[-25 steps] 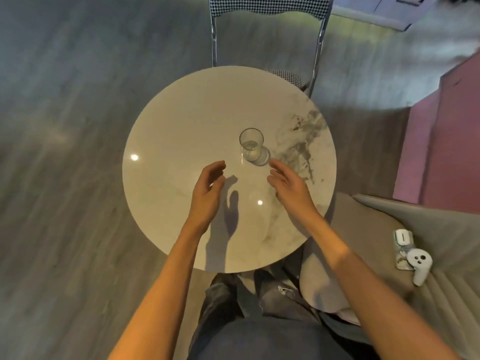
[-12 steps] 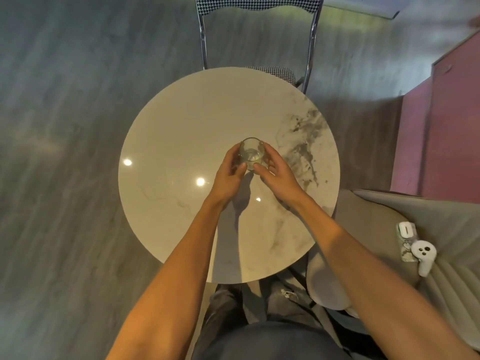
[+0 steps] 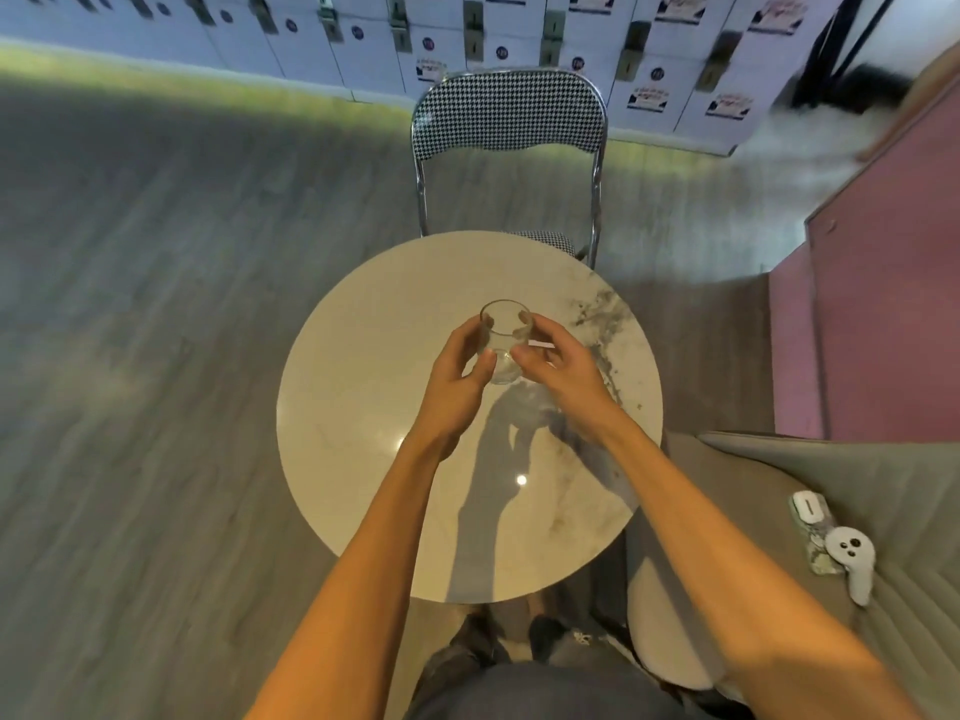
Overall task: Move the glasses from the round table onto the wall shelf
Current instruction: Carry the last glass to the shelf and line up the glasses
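Observation:
A clear drinking glass (image 3: 503, 324) is held upright above the round marble table (image 3: 363, 459), its shadow falling on the tabletop below. My left hand (image 3: 457, 376) grips it from the left and my right hand (image 3: 558, 368) from the right, fingers wrapped around its wall. No other glass shows on the table. The wall shelf is out of view.
A houndstooth chair (image 3: 509, 116) with chrome legs stands just beyond the table. White lockers (image 3: 519, 39) line the far wall. A pink cabinet (image 3: 883, 304) stands at the right. A grey sofa (image 3: 883, 485) at lower right carries a white controller (image 3: 852, 558) and a small case.
Both hands reached in from open, closed on the glass from either side, and raised it off the tabletop. The view has tilted up, bringing the lockers in.

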